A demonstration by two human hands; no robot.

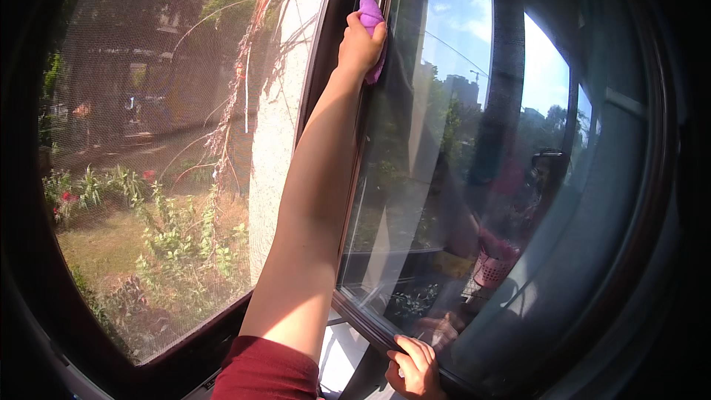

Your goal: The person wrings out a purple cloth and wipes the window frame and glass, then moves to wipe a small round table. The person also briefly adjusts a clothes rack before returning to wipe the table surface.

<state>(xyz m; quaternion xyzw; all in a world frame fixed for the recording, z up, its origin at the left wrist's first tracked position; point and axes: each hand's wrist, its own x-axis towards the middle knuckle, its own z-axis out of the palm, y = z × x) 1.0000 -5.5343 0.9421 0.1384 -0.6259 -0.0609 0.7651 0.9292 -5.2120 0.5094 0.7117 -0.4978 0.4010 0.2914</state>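
My left hand (pixel 360 47) is raised on an outstretched arm and closed around a purple cloth (pixel 371 6). The cloth presses against the hinge-side upright of an open casement window sash (pixel 364 311), beside the dark fixed frame. Lower down, my right hand (pixel 414 366) grips the bottom rail of that sash, its fingers bent over the edge. The glass pane (pixel 400 200) reflects sky, buildings and a hand. Part of the cloth is hidden behind my left fingers and palm.
To the left, an insect screen (pixel 166 150) fills the window opening, with plants and a pale wall (pixel 278 122) beyond. A dark window frame (pixel 189 339) runs beneath the screen. A pink perforated basket (pixel 494 266) shows in the glass, reflected or behind it; I cannot tell which.
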